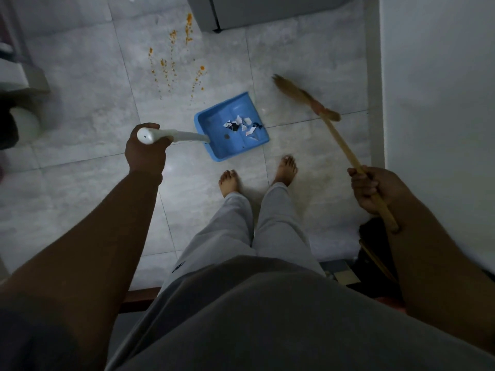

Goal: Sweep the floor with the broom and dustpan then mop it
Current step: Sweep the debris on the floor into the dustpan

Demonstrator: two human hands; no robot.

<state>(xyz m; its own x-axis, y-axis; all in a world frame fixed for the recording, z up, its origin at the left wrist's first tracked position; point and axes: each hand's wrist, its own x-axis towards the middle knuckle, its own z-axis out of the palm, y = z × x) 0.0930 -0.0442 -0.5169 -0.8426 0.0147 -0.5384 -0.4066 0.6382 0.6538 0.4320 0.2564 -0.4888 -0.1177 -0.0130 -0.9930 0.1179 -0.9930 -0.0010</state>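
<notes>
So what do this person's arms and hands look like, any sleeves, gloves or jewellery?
The left arm and right arm are bare, no sleeves in view. The left hand and right hand wear no gloves; no watch, bracelet or ring shows. Lower down: grey trousers and a grey top.

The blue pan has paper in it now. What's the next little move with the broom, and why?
Probably swing the broom, gripped in the right hand, over to the orange specks and brush them toward the dustpan. The paper scraps lie in the pan, while the specks are scattered on the tiles beyond it. The left hand holds its handle.
</notes>
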